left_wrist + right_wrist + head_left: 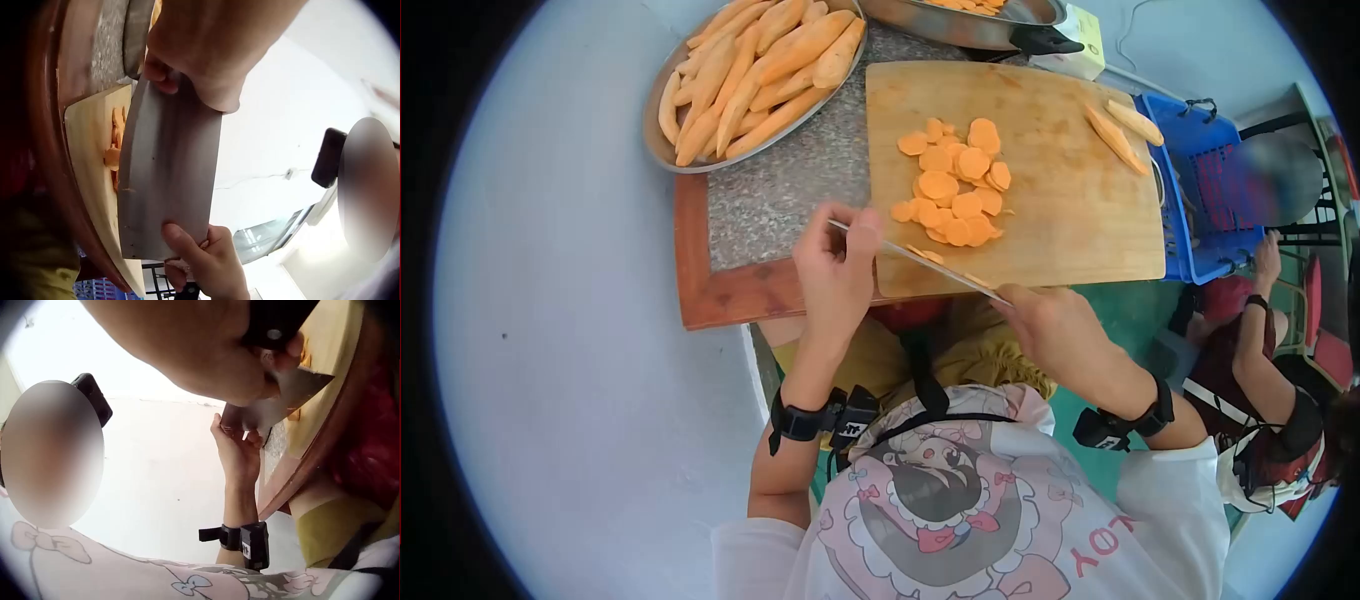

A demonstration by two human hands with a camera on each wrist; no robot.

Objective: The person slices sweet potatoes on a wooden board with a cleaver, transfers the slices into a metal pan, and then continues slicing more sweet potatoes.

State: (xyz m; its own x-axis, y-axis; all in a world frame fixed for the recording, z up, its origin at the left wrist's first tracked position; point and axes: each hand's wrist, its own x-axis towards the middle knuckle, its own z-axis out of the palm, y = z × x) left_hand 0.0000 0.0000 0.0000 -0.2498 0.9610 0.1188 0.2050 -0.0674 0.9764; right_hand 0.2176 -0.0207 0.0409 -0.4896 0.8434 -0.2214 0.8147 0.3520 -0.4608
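A wide-bladed cleaver (930, 262) is held with both hands along the near edge of the wooden cutting board (1080, 225). My right hand (1065, 332) grips its black handle (281, 322), the thumb laid along the blade (169, 162). At the other end of the blade, my left hand (837, 265) pinches it between thumb and curled fingers. Round orange sweet potato slices (965, 205) lie piled on the board beyond the cleaver. A few thin slices (925, 254) show right along the blade. Two peeled sweet potatoes (1115, 140) lie at the board's right side.
A steel basin (662, 152) heaped with peeled sweet potatoes stands at the back left. Behind the board is a metal pan (940, 28) with more slices. A blue plastic crate (1178, 225) sits beyond the board's right edge, near another person's arm (1256, 345).
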